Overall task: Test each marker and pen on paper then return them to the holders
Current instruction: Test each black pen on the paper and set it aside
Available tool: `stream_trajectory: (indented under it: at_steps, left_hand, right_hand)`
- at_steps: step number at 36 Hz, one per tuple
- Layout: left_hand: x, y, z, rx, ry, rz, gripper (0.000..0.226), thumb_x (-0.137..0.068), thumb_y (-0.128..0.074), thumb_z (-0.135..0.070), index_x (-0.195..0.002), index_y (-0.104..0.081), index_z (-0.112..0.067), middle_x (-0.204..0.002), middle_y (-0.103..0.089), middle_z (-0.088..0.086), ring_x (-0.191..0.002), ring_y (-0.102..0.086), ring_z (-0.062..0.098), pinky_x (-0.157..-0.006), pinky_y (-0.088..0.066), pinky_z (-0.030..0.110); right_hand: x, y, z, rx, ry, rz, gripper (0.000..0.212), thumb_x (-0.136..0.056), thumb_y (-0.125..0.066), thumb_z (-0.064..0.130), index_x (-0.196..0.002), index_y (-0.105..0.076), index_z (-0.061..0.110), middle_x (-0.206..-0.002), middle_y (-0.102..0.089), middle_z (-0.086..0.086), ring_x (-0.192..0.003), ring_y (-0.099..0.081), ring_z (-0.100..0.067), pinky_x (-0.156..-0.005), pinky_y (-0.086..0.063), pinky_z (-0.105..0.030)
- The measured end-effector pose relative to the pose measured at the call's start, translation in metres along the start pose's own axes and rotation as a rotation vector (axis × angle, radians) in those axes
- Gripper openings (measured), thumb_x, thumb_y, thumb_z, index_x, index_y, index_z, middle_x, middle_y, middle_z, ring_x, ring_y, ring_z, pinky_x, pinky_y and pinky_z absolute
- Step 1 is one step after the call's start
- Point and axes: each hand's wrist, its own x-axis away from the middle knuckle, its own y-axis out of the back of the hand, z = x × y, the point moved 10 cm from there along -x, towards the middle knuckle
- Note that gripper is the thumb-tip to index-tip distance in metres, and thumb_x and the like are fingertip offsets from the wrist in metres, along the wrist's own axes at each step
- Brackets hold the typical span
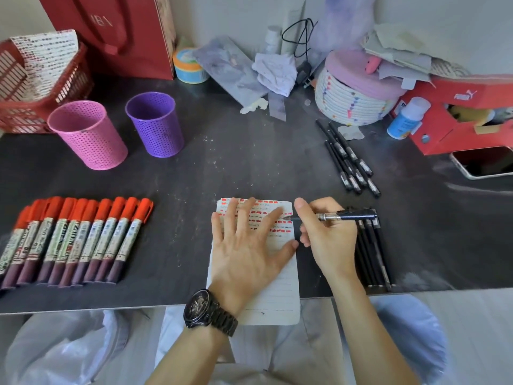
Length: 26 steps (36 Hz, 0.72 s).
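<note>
A lined sheet of paper (280,290) with red test marks near its top lies at the table's front edge. My left hand (247,245) presses flat on it, fingers spread. My right hand (324,234) grips a black pen (347,216), tip touching the paper's right edge. Several black pens (373,254) lie under and behind that hand, and another group of black pens (349,159) lies farther back. A row of red-capped markers (75,240) lies at the left. The pink holder (88,134) and the purple holder (155,125) stand at the back left with nothing visible inside.
A red basket (33,87) and red bag (111,31) stand back left. A woven pot (355,101), a red shoebox (458,115), a small bottle (408,118) and a phone (485,162) crowd the back right. Tape roll and crumpled papers (274,70) lie along the wall.
</note>
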Motion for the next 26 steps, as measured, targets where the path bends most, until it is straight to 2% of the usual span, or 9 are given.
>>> stream_trajectory:
  at_steps: [4, 8, 12, 19, 24, 26]
  left_hand:
    - [0.0, 0.0008, -0.0003, 0.004, -0.006, -0.028, 0.068, -0.084, -0.037, -0.084, -0.14, -0.048, -0.047, -0.152, -0.042, 0.004, -0.147, -0.028, 0.034, -0.118, -0.02, 0.062]
    - [-0.0001, 0.0023, -0.0007, 0.002, -0.006, -0.048, 0.067, -0.084, -0.038, -0.084, -0.139, -0.049, -0.047, -0.151, -0.042, 0.004, -0.146, -0.029, 0.034, -0.117, -0.021, 0.061]
    - [-0.0004, 0.0012, -0.0006, 0.001, -0.007, -0.047, 0.067, -0.084, -0.037, -0.084, -0.14, -0.049, -0.048, -0.151, -0.042, 0.004, -0.146, -0.028, 0.034, -0.118, -0.02, 0.061]
    - [0.0002, 0.0042, -0.0013, 0.001, -0.008, -0.049, 0.067, -0.085, -0.038, -0.083, -0.139, -0.051, -0.046, -0.151, -0.043, 0.005, -0.145, -0.03, 0.034, -0.117, -0.021, 0.061]
    - [0.0003, 0.0061, -0.0019, 0.011, -0.004, -0.045, 0.066, -0.085, -0.038, -0.083, -0.138, -0.053, -0.045, -0.151, -0.044, 0.005, -0.145, -0.031, 0.034, -0.117, -0.021, 0.061]
    - [0.0006, 0.0064, -0.0021, 0.011, -0.003, -0.043, 0.067, -0.085, -0.038, -0.083, -0.138, -0.054, -0.045, -0.151, -0.044, 0.005, -0.145, -0.031, 0.034, -0.117, -0.021, 0.061]
  right_hand:
    - [0.001, 0.0029, -0.0023, 0.14, 0.057, -0.043, 0.04, -0.087, -0.077, 0.032, -0.06, -0.053, 0.016, -0.047, -0.057, -0.002, -0.044, -0.05, -0.006, -0.052, -0.042, -0.017]
    - [0.0015, 0.0031, -0.0058, 0.228, 0.053, -0.057, 0.038, -0.086, -0.073, 0.019, -0.056, -0.049, 0.014, -0.047, -0.056, -0.002, -0.042, -0.046, -0.001, -0.049, -0.036, -0.009]
    - [-0.0002, 0.005, -0.008, 0.244, 0.036, -0.064, 0.037, -0.085, -0.072, 0.018, -0.057, -0.049, 0.011, -0.052, -0.056, -0.009, -0.045, -0.042, -0.004, -0.049, -0.036, -0.011]
    - [0.0002, 0.0033, -0.0053, 0.253, 0.065, -0.049, 0.036, -0.085, -0.071, 0.022, -0.058, -0.05, 0.012, -0.052, -0.057, -0.008, -0.048, -0.048, -0.013, -0.052, -0.041, -0.019]
    - [0.0006, 0.0025, -0.0053, 0.261, 0.076, -0.049, 0.038, -0.085, -0.072, 0.019, -0.057, -0.048, 0.016, -0.046, -0.051, 0.007, -0.046, -0.044, -0.005, -0.05, -0.036, -0.013]
    - [0.0002, 0.0019, -0.0056, 0.257, 0.076, -0.047, 0.037, -0.085, -0.072, 0.018, -0.057, -0.048, 0.015, -0.047, -0.051, 0.003, -0.046, -0.043, -0.005, -0.05, -0.036, -0.012]
